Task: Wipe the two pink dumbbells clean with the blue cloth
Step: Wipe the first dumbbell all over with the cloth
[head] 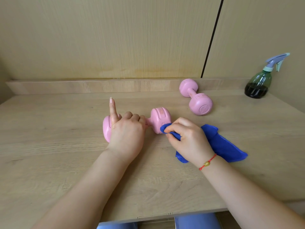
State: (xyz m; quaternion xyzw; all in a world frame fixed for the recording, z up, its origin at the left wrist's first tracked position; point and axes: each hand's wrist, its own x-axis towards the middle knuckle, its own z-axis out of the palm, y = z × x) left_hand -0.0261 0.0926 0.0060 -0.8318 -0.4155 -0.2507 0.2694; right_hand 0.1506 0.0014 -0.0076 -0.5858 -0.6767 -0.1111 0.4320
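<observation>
A pink dumbbell (160, 119) lies across the middle of the wooden table. My left hand (127, 131) grips its handle, with the index finger pointing straight up; the hand hides the handle and part of the left head. My right hand (188, 138) pinches the blue cloth (221, 144) and presses a bunched corner of it against the near side of the dumbbell's right head. The rest of the cloth trails on the table behind my wrist. The second pink dumbbell (196, 97) lies untouched at the back right.
A green spray bottle (260, 83) with dark liquid and a lilac trigger stands at the far right against the wall. A low wooden ledge (99, 86) runs along the back of the table (49, 146). The table's front edge lies just above my knees.
</observation>
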